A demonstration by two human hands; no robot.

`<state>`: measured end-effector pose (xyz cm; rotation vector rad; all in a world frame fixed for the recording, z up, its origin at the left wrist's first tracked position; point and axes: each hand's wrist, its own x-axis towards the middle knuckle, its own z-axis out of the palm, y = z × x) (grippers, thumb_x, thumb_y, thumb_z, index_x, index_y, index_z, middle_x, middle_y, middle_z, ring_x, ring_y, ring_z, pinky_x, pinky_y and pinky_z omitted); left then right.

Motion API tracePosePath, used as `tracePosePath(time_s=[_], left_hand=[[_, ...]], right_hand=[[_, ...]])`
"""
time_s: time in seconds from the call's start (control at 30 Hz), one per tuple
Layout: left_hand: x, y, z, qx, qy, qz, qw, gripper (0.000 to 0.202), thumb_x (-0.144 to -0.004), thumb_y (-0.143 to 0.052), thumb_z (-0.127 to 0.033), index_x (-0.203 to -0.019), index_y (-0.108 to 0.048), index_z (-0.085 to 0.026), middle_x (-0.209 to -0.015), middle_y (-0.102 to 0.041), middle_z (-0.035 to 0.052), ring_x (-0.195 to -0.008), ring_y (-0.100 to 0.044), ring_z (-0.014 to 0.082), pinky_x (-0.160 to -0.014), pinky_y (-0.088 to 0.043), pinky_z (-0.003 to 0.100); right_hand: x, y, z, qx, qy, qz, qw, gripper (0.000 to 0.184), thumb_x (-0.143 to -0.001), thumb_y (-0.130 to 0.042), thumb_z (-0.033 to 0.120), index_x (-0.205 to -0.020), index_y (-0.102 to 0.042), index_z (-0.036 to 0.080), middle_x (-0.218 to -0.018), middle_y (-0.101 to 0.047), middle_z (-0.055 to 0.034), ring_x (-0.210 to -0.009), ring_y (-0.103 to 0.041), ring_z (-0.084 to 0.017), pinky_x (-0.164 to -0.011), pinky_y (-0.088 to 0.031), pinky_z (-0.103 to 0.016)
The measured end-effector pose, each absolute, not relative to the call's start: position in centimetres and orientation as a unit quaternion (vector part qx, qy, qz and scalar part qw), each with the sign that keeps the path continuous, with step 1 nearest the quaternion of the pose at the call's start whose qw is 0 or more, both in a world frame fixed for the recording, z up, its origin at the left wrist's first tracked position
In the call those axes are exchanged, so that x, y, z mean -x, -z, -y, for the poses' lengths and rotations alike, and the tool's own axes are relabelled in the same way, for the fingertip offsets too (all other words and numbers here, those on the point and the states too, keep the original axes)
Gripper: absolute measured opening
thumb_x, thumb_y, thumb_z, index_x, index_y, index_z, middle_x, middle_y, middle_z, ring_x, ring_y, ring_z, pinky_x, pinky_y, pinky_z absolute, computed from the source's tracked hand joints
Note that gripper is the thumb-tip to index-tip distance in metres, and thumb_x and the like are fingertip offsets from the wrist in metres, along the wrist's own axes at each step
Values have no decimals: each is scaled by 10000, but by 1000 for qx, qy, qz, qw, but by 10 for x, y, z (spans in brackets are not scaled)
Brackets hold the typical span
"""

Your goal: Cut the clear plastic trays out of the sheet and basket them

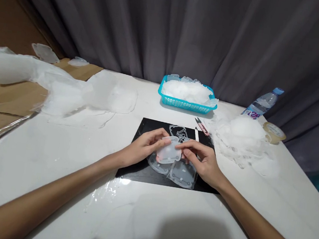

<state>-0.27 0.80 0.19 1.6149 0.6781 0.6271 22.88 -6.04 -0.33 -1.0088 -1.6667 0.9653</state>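
Between my hands, above a black mat [138,173], is a frosted, translucent plastic lid-like piece [169,151] with rounded corners. My left hand [147,143] is closed on its left edge, thumb on top. My right hand [201,157] pinches at its right edge, index finger laid along the corner. Two similar clear pieces lie beneath on the mat, the right-hand piece [183,174] and the left-hand piece [158,166], the latter partly covered. Thin clear plastic trimmings [178,130] lie beyond my fingers.
Pink-handled thread snips [202,127] and a white slim tool [196,134] lie near the mat's far edge. Behind stands a blue basket [187,106] of white fluffy material. At right are a white scrap heap [241,135], bottle [263,104] and tape roll [274,133]; white sheeting [66,92] lies left.
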Motion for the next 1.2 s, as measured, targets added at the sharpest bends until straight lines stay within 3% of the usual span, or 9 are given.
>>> tracePosePath(time_s=[0.17,0.4,0.53,0.67,0.83,1.0,1.2], left_hand=[[2,-5,-8,-657,-257,-298,642,324,-1017,-614,-486,-1002,-594,-164,-695,-659,-24,-452,-606,103,-424,-489,199],[3,-2,-8,-661,-243,-296,646,332,-1023,-611,-487,-977,-598,-158,-556,-573,-66,-367,-457,49,-362,-344,138],[3,-2,-8,-661,-241,-301,644,346,-1025,-605,-501,-991,-605,-157,-556,-555,-72,-364,-442,42,-367,-327,136],[3,-2,-8,-644,-244,-304,658,408,-1041,-546,-549,-967,-605,-153,-609,-595,-44,-397,-502,61,-416,-420,167],[2,-2,-9,-608,-265,-276,696,538,-1065,-407,-622,-1129,-643,-143,-760,-671,28,-639,-647,144,-603,-566,266],[3,-6,-8,-649,-278,-278,651,329,-941,-742,-425,-1140,-667,-174,-981,-711,37,-821,-663,143,-735,-548,255],[3,-8,-7,-662,-281,-276,638,286,-918,-779,-336,-1153,-703,-191,-1030,-741,39,-883,-690,150,-784,-544,250]], right_hand=[[-227,3,61,403,-392,688,459,194,-959,-695,285,-1134,-762,234,-980,-709,-53,-851,-662,-166,-697,-542,-280],[-223,5,62,418,-401,664,474,127,-915,-773,308,-1020,-779,237,-927,-738,-28,-801,-670,-153,-669,-535,-268],[-224,4,62,427,-398,661,472,128,-912,-781,322,-1010,-782,240,-915,-748,-19,-803,-678,-151,-678,-528,-263],[-225,5,61,456,-382,651,472,154,-947,-737,371,-941,-761,219,-863,-748,-19,-741,-674,-148,-641,-518,-263],[-228,13,60,457,-288,723,431,150,-1016,-629,340,-1003,-711,215,-838,-730,-26,-671,-660,-147,-590,-512,-264],[-228,13,62,409,-130,823,371,149,-1047,-533,223,-1131,-656,222,-868,-728,-50,-697,-675,-164,-626,-505,-281],[-228,13,61,383,-77,833,391,165,-996,-555,150,-1138,-604,217,-933,-719,-78,-832,-707,-213,-765,-562,-332]])
